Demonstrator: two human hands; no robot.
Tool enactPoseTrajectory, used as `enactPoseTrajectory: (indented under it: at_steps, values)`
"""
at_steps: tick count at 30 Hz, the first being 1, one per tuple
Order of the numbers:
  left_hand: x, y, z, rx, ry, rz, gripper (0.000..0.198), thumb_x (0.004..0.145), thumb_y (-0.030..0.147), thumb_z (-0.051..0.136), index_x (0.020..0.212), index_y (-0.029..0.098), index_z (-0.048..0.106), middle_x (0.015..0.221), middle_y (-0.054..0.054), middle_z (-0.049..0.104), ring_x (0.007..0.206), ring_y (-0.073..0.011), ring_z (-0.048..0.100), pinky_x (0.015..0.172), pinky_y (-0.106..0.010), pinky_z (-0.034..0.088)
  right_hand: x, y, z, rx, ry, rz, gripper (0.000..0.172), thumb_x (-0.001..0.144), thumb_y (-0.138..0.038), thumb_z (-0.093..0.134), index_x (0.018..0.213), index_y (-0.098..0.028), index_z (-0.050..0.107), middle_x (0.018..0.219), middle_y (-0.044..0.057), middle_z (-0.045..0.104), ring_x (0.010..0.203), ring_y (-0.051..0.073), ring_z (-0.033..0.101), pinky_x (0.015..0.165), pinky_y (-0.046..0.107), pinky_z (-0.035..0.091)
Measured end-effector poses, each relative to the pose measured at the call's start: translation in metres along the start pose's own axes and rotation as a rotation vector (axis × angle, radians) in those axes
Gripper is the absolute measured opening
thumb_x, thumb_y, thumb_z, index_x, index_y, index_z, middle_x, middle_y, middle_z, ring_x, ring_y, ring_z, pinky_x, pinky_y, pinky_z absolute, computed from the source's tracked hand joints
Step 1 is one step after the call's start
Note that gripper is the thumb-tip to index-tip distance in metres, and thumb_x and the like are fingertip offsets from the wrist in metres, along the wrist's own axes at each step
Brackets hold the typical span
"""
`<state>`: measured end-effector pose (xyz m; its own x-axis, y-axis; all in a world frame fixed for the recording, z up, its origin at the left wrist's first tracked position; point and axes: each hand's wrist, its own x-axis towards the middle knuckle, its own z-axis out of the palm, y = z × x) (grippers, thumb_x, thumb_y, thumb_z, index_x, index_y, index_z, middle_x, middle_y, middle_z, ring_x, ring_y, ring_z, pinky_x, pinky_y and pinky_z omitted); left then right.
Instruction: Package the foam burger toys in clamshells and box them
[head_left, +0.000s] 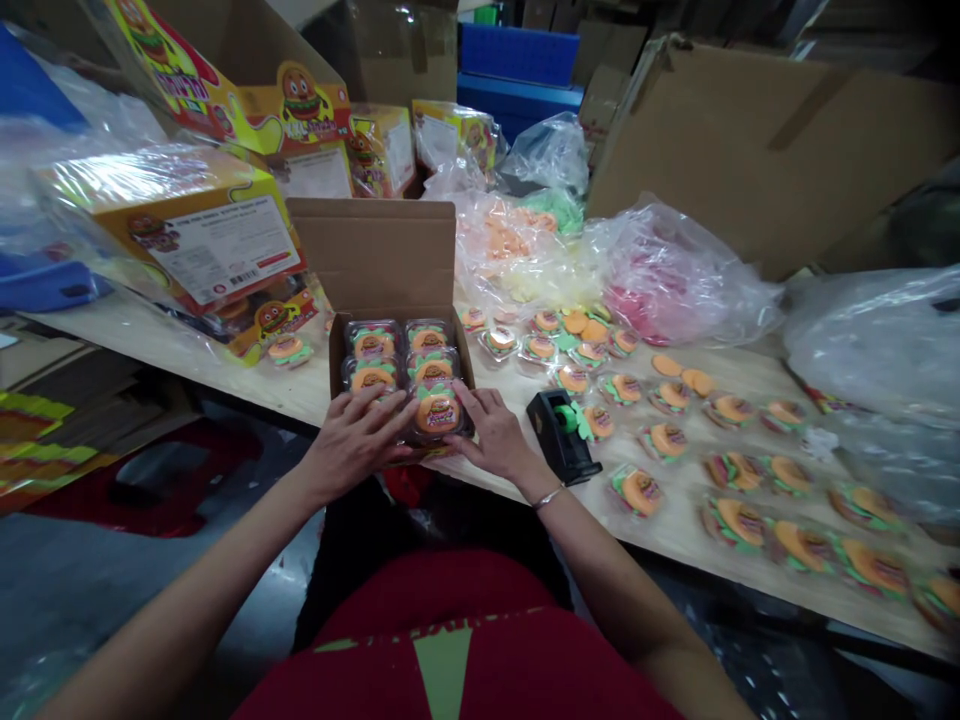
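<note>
An open cardboard box (375, 250) sits at the table's front edge with its lid raised behind it. Inside are rows of clear plastic packs, each with a burger-shaped piece and a printed label. My left hand (360, 440) lies over the front left of the box, fingers stretched out and partly covering the packs there. At the front right corner, my right hand (495, 432) has its thumb and forefinger around the right edge of a burger pack (437, 410). That pack looks slightly higher than those behind it. The front wall of the box is mostly hidden by my hands.
Right of the box stands a black tape dispenser (559, 435). Many burger packs (637, 490) lie spread across the table to the right. Clear bags (675, 270) of coloured pieces are piled behind. Printed display boxes (217, 240) stand at the left. Below is a red stool (165, 480).
</note>
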<state>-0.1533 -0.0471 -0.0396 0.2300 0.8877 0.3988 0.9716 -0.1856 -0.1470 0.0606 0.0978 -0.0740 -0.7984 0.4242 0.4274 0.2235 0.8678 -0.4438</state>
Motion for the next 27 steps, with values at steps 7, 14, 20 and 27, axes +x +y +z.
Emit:
enactPoseTrajectory:
  at_steps: [7,14,20,27]
  values:
    - [-0.011,0.001,0.008,0.047,-0.01,0.043,0.062,0.091,0.031,0.054,0.149,0.026,0.03,0.142,-0.011,0.05,0.133,-0.0298,0.041,0.107,-0.043,0.031,-0.007,0.007,0.005,0.024,0.006,-0.048,0.079,0.086,-0.046,0.061,0.15,-0.021,0.022,0.136,0.015,0.042,0.125,0.03,0.041,0.102,0.05,0.044]
    - [-0.01,0.004,0.009,0.104,0.019,0.073,0.063,0.089,0.041,0.056,0.146,0.025,0.035,0.141,-0.012,0.051,0.129,-0.0314,0.044,0.106,-0.044,0.032,-0.039,0.016,0.029,0.097,0.216,-0.074,0.038,0.093,-0.02,0.049,0.131,-0.02,0.049,0.133,0.014,0.049,0.124,0.023,0.048,0.101,0.043,0.047]
    - [-0.009,0.007,0.003,0.088,0.018,0.047,0.056,0.089,0.038,0.056,0.142,0.026,0.041,0.138,-0.011,0.054,0.127,-0.0297,0.045,0.104,-0.043,0.033,-0.031,0.01,0.011,0.246,0.173,-0.015,0.022,0.085,-0.027,0.064,0.106,-0.019,0.061,0.121,0.014,0.056,0.114,0.025,0.056,0.092,0.042,0.052]
    - [0.011,0.037,-0.005,0.036,0.115,-0.065,0.053,0.085,0.054,0.055,0.131,0.026,0.053,0.134,-0.01,0.058,0.126,-0.0304,0.045,0.11,-0.049,0.024,-0.02,0.015,0.0,0.211,0.08,-0.069,0.01,0.089,-0.023,0.059,0.096,-0.022,0.065,0.111,0.011,0.058,0.099,0.023,0.063,0.08,0.04,0.057]
